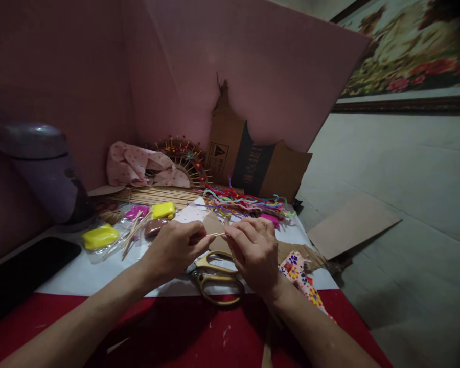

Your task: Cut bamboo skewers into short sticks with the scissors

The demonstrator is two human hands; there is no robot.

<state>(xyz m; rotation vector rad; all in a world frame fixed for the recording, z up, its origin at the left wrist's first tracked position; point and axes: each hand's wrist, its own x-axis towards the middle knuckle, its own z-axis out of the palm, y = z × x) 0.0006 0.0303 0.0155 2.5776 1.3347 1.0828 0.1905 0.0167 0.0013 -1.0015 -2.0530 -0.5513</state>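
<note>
Between my two hands is a short, thin wooden stick [216,234], pinched near each end. My left hand [178,245] is closed on its left part, thumb and forefinger together. My right hand [255,250] grips the other end, its fingertips partly hiding it. Below the stick lie scissors [218,278] with gold-coloured handles, their blades pointing left under my left hand. A piece of brown cardboard [213,225] rests behind the fingers. Beside my right wrist is a flower-patterned cloth strip [302,281].
Yellow clay packs [100,236], loose sticks [132,235] and a dark phone [30,276] lie left, near a purple bottle [46,174]. Long sticks [157,197], colourful fuzzy stems [245,199], pink cloth [138,166], a stick-and-bead arch [187,156] and torn cardboard [230,133] are behind.
</note>
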